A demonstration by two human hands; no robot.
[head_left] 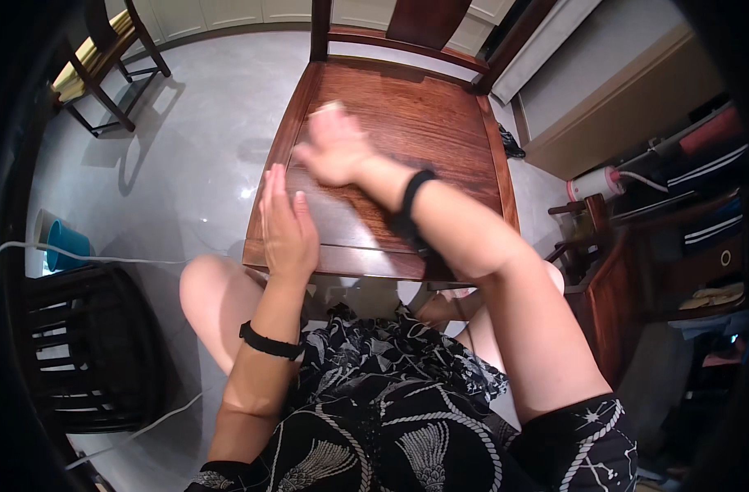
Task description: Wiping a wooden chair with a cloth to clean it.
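Observation:
A reddish-brown wooden chair point(415, 107) stands right in front of me, its polished seat between my knees and its back at the far side. My left hand point(288, 234) is over the seat's near left edge, palm turned inward, fingers stretched together and thumb apart, holding nothing. Farther out, my right hand point(338, 148) reaches across to the seat's left half. It is blurred by motion, but its fingers look extended with the thumb apart, and no object shows in it. Whether either hand touches the wood I cannot tell. Each wrist wears a black band point(272, 343).
A black slatted stool or chair point(96, 348) and a blue bin point(67, 244) stand at left, with a white cable point(137, 260) on the floor. Another wooden chair point(112, 74) is far left. At right are wooden furniture point(612, 320), dark clothes and a white-and-pink cylindrical device point(596, 184).

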